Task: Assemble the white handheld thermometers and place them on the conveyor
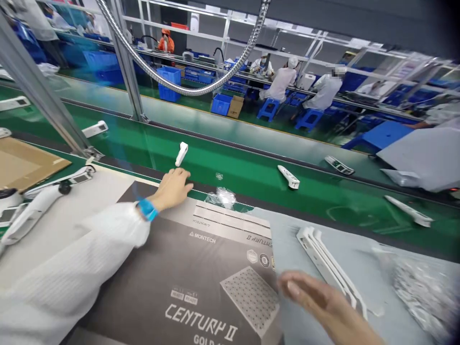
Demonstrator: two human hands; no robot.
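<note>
My left hand, with a blue band at its wrist, reaches over the far edge of a dark printed box. Its fingers are apart and hold nothing; just beyond them a small white part lies on the green conveyor belt. Low on the right is my right hand, blurred, its fingers curved, with nothing visible in it. Beside it, long white parts lie side by side on the grey surface. More white parts are spread along the belt.
Clear plastic scraps lie at the belt's near edge. A bag of small white pieces sits at the right. White devices and cardboard are at the left. A metal post and hanging hose stand ahead; people work beyond.
</note>
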